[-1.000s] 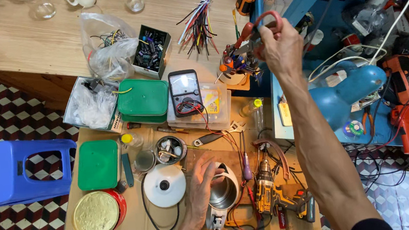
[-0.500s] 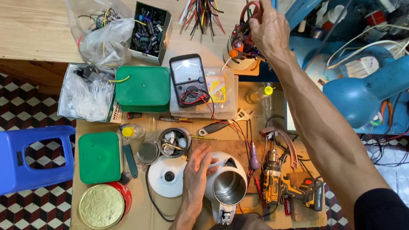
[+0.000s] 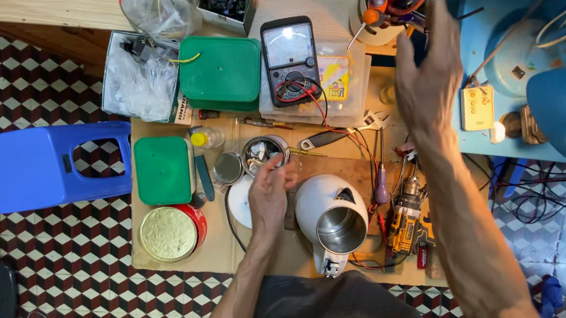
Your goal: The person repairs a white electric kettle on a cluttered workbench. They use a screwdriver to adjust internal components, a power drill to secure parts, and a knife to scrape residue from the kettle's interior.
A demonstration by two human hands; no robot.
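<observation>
Hovering just left of the white plastic electric kettle (image 3: 332,218) lying on its side, the left hand (image 3: 269,193) holds nothing, fingers loosely curled; it covers part of a white round lid (image 3: 238,205). Farther right, the right hand (image 3: 426,76) hangs open below a white tool pot (image 3: 373,23), cut off by the top edge, fingers spread, apparently empty.
</observation>
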